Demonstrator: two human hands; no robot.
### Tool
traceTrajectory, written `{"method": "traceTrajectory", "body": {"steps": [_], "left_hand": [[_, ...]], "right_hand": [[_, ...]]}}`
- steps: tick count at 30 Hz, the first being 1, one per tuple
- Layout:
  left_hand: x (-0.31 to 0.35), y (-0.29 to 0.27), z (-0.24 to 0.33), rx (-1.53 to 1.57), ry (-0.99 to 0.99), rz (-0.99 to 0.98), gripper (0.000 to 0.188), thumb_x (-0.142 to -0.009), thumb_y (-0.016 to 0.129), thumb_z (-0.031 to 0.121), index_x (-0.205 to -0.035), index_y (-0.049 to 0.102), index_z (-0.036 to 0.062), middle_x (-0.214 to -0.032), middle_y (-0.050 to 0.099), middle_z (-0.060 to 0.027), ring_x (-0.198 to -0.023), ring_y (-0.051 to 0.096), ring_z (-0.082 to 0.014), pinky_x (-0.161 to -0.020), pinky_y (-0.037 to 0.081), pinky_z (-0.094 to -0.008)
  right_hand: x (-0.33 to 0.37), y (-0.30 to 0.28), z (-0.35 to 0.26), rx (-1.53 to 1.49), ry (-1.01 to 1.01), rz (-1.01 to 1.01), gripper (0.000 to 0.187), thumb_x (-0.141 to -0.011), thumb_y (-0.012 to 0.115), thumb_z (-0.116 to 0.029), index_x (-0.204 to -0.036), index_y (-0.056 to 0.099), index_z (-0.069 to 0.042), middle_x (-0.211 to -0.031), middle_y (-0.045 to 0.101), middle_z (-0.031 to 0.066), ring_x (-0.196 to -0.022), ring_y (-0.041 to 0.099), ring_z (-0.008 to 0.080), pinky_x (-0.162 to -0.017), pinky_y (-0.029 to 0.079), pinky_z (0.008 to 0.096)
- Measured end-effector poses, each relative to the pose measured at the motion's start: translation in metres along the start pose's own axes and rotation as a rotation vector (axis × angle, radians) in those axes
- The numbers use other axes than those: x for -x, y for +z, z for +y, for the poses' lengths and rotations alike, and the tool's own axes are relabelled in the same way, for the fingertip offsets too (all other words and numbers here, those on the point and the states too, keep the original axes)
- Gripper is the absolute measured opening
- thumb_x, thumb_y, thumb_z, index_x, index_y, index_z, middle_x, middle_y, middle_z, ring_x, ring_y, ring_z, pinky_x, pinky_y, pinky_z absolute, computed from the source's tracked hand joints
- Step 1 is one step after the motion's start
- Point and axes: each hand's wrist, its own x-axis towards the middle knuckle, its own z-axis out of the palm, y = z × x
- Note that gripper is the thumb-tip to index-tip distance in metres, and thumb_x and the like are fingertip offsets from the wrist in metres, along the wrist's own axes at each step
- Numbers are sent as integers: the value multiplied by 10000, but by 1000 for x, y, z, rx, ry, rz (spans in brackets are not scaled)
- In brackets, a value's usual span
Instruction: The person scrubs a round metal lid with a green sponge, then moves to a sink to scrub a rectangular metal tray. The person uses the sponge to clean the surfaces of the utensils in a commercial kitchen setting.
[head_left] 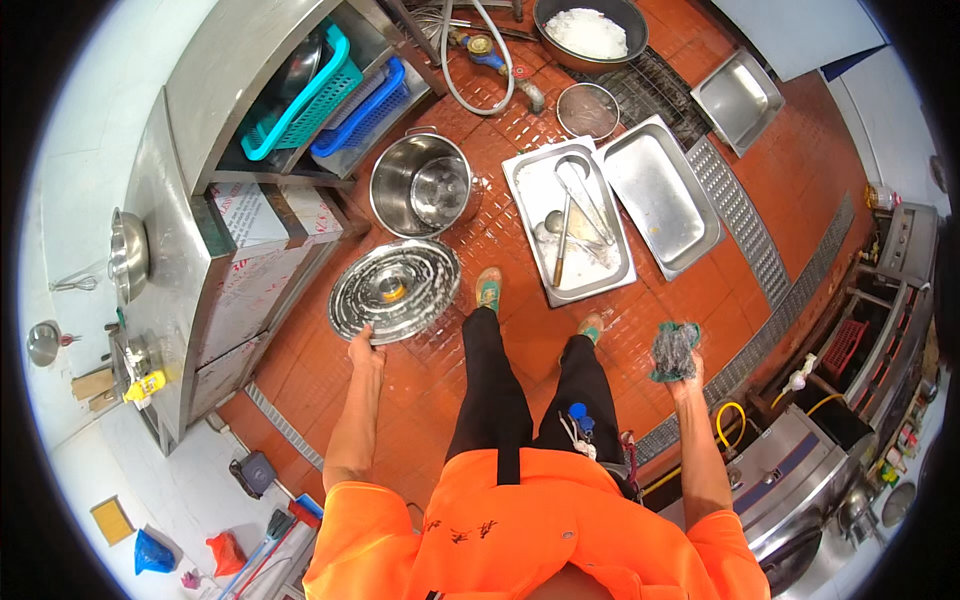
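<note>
My left hand (pixel 366 352) is closed on the near rim of a round steel pot lid (pixel 425 270) streaked with white suds, its yellow-centred knob facing up. Just beyond the lid stands a tall steel stockpot (pixel 392 190), open at the top. Out to the right, my right hand (pixel 690 378) grips a scouring pad (pixel 676 350), dark grey mesh with green edges. Between the two hands and farther off lies a steel pan (pixel 524 205) holding suds, a ladle (pixel 554 221) and other long-handled utensils. Beside it rests another shallow steel pan (pixel 655 185).
A steel cabinet (pixel 185 250) with a turquoise basket (pixel 345 75) and a blue basket (pixel 385 110) borders the left. A mesh strainer (pixel 588 110), a wide pan of white foam (pixel 550 45) and a hose (pixel 447 60) lie far off. A stove (pixel 790 460) stands right. The tiled floor (pixel 430 400) looks wet.
</note>
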Motion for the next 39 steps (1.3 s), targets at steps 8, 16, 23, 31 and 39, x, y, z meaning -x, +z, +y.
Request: {"method": "traceTrajectory", "body": {"steps": [8, 16, 23, 31, 39], "left_hand": [[-17, 73, -33, -131, 86, -158, 225, -887, 540, -25, -1109, 534, -61, -1062, 604, -177, -878, 649, -292, -703, 592, -467], [-134, 129, -29, -53, 87, -212, 389, -980, 488, 193, -1279, 459, -56, -1269, 535, -194, -1136, 549, -344, -968, 469, -534], [-239, 151, -101, 116, 0, -218, 451, -976, 502, 306, -1299, 465, -6, -1270, 553, -149, -1151, 546, -318, -957, 488, -503], [-235, 127, -134, -18, -175, -335, 493, -895, 631, 282, -1265, 469, -1, -1258, 535, -152, -1163, 511, -339, -987, 428, -452], [-168, 126, -156, -221, -59, -367, 442, -910, 570, 289, -1262, 464, 43, -1208, 519, -118, -1120, 532, -283, -913, 477, -454]], "right_hand": [[-6, -26, -8, 40, -36, 117, 303, -946, 539, -246, -1091, 593, 15, -990, 674, 134, -807, 665, 274, -622, 559, 420], [-45, -17, 51, 104, 28, 71, 307, -936, 571, -241, -1106, 584, 14, -991, 663, 138, -814, 654, 265, -626, 552, 423], [-62, 16, 70, 97, 92, 174, 247, -917, 579, -176, -1079, 594, 11, -1008, 660, 150, -857, 663, 294, -659, 569, 467], [-74, 38, 21, 135, 27, 186, 240, -923, 587, -162, -1065, 579, 30, -995, 662, 142, -817, 667, 288, -657, 579, 465], [-107, -10, -65, 104, 45, -88, 261, -908, 607, -169, -1114, 560, -16, -1016, 651, 146, -848, 665, 295, -635, 577, 489]]}}
